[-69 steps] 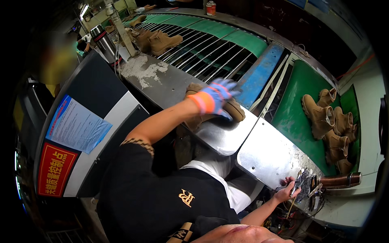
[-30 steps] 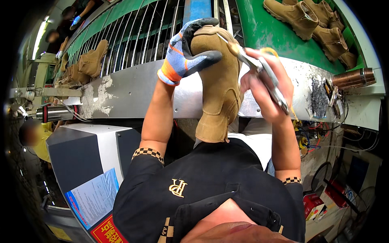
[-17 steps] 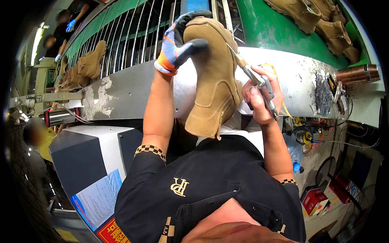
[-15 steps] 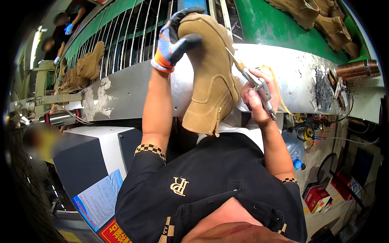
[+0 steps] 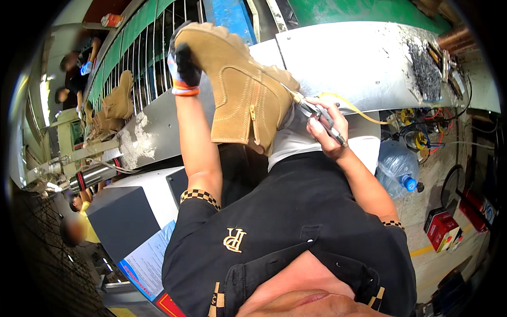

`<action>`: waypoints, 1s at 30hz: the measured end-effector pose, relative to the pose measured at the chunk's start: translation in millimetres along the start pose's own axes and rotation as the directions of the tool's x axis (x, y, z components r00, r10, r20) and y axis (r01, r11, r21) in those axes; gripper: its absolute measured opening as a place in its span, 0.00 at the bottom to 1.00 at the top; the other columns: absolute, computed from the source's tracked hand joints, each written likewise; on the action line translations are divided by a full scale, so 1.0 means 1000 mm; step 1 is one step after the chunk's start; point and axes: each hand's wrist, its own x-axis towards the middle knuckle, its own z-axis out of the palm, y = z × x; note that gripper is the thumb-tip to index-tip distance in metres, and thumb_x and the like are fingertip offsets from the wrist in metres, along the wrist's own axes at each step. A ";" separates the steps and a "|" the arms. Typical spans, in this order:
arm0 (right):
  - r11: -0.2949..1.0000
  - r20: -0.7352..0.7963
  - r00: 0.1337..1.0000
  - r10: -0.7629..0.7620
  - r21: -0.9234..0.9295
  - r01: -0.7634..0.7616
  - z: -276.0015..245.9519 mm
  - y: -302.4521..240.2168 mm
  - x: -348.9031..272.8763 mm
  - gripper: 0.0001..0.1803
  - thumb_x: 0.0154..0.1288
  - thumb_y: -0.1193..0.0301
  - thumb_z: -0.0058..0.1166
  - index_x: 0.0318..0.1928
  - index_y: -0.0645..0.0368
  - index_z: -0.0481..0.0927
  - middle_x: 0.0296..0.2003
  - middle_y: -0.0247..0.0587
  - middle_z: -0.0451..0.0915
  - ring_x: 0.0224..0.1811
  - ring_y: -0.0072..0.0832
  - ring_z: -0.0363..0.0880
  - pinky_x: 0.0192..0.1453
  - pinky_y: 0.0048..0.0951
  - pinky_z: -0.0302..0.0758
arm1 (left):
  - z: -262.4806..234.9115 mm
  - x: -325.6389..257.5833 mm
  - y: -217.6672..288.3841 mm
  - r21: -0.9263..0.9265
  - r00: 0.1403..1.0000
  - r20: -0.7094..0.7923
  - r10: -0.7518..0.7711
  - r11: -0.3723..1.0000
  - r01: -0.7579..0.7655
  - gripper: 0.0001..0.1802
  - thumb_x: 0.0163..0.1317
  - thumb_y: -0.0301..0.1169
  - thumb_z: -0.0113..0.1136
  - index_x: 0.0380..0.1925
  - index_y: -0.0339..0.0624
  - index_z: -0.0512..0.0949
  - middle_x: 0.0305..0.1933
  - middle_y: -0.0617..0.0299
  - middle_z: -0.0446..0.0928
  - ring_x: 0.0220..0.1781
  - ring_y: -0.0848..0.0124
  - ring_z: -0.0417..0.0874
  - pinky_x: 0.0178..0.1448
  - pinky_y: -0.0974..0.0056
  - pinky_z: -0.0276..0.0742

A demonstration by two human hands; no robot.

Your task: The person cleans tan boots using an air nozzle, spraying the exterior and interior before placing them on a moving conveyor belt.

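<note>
**Boot held up and met by a hand tool**

A tan suede boot (image 5: 240,90) is held up in the upper centre of the frame, sole turned to the upper left and shaft opening to the lower right. The left hand (image 5: 182,66), in a dark glove with an orange cuff, is closed around the sole end near the toe, at the upper left of the boot. The right hand (image 5: 325,132), bare, is curled shut around a slim metal tool (image 5: 319,117) just right of the boot; the tool's tip is laid against the boot's back edge near the collar. A yellow hose (image 5: 351,105) is seen running from the tool toward the right.

Behind the boot, a grey metal table (image 5: 364,58) is spread across the upper right, with a dark patch of debris near its right end. A conveyor of metal rods (image 5: 142,58) with green edging is seen at the upper left, and more tan boots (image 5: 113,108) are set on it at the left. A clear water bottle (image 5: 396,171) with a blue cap lies at the right, below the table. Other people are visible at the far upper left and lower left, blurred.
</note>
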 end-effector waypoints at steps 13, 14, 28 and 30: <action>0.996 -0.092 0.995 -0.025 0.089 0.033 0.019 0.008 0.020 0.19 0.68 0.76 0.49 0.59 0.64 0.71 0.30 0.30 0.73 0.28 0.12 0.67 0.33 0.17 0.66 | -0.017 -0.169 0.011 -0.089 0.786 -0.551 -0.280 0.956 0.279 0.37 0.66 0.54 0.57 0.63 0.33 0.68 0.63 0.51 0.73 0.64 0.57 0.74 0.70 0.51 0.69; 0.997 -0.100 0.995 -0.008 0.080 0.016 0.021 0.013 0.024 0.19 0.68 0.75 0.50 0.58 0.64 0.72 0.30 0.29 0.74 0.29 0.13 0.68 0.34 0.18 0.67 | -0.007 -0.173 0.019 -0.253 0.766 -0.535 -0.357 0.932 0.258 0.37 0.67 0.52 0.57 0.64 0.34 0.67 0.64 0.51 0.72 0.64 0.57 0.74 0.70 0.52 0.69; 1.000 -0.037 0.999 0.011 -0.005 -0.011 0.028 0.016 0.045 0.21 0.65 0.71 0.54 0.57 0.62 0.73 0.21 0.30 0.74 0.22 0.14 0.68 0.28 0.22 0.65 | 0.094 -0.241 0.079 -0.052 0.412 -0.641 -0.648 0.572 0.819 0.46 0.62 0.68 0.49 0.67 0.43 0.66 0.61 0.52 0.76 0.57 0.58 0.81 0.43 0.59 0.86; 1.000 -0.046 0.999 0.000 -0.004 0.000 0.029 0.017 0.046 0.21 0.64 0.71 0.55 0.57 0.62 0.73 0.20 0.30 0.74 0.22 0.14 0.68 0.27 0.22 0.65 | 0.099 -0.245 0.082 -0.140 0.408 -0.546 -0.731 0.560 0.817 0.42 0.65 0.64 0.50 0.66 0.41 0.66 0.59 0.51 0.77 0.50 0.56 0.84 0.41 0.59 0.87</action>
